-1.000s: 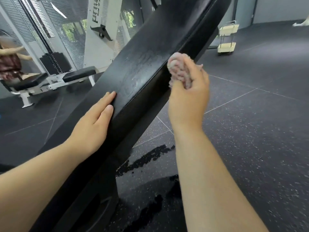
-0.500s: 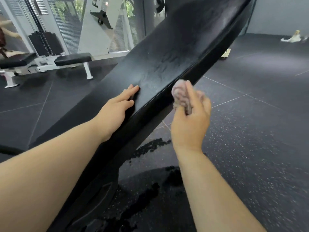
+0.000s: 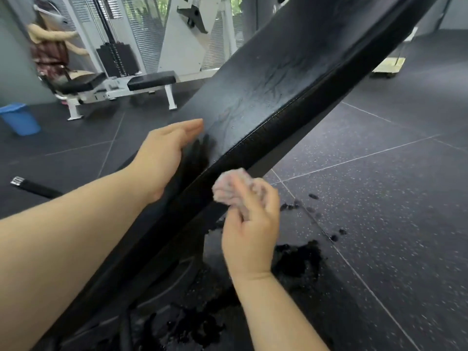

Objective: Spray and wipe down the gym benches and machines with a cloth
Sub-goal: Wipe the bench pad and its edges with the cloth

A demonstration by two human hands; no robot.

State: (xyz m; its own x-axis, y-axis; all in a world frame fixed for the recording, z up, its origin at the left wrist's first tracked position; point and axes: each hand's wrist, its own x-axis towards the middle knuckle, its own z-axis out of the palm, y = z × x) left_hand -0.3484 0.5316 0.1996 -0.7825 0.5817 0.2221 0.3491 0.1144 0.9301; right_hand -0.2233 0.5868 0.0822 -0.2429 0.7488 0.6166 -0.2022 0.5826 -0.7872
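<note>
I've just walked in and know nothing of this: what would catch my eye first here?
A long black bench pad slants across the middle, its top streaked wet. The right hand grips a bunched pink cloth against the pad's side edge; the left hand is open at its top face. Dark wet patches mark the floor below.
</note>
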